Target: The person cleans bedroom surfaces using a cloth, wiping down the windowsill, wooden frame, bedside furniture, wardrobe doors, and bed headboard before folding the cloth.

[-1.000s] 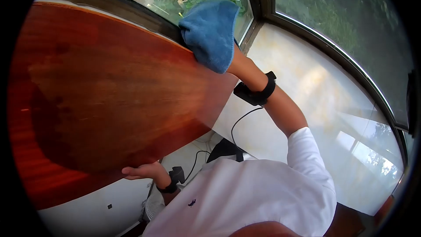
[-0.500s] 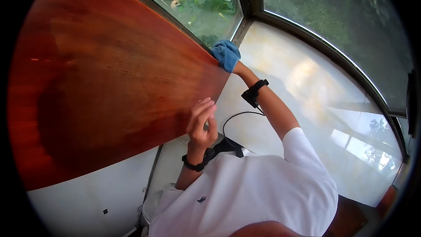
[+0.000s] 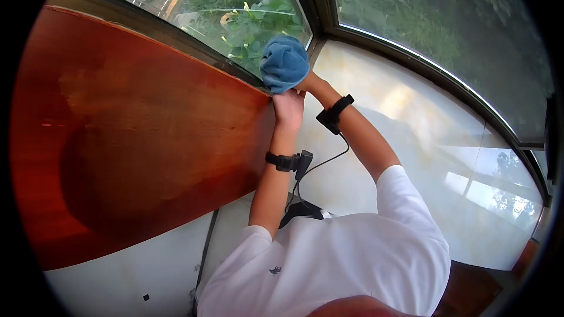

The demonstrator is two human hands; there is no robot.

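Foremost, the wooden tabletop (image 3: 147, 147) is filling the view beneath the window (image 3: 235, 6). At its far corner, the right hand (image 3: 305, 84) is gripping the bunched blue cloth (image 3: 284, 63), while the left hand (image 3: 288, 108) is curling underneath, seemingly gathering the cloth together.

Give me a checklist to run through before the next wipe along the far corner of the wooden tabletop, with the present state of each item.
1. Blue cloth gripped in the right hand: ok, bunched over the fingers.
2. Cloth at the far corner of the wooden tabletop: ok.
3. Left hand on the table's edge beside the cloth: ok.
4. Cable hanging below the wrists, away from the cloth: ok.
5. Tabletop bare of things along the wipe path: ok in the part shown.
6. Cloth pressed flat on the wood: cannot tell, it looks balled up.
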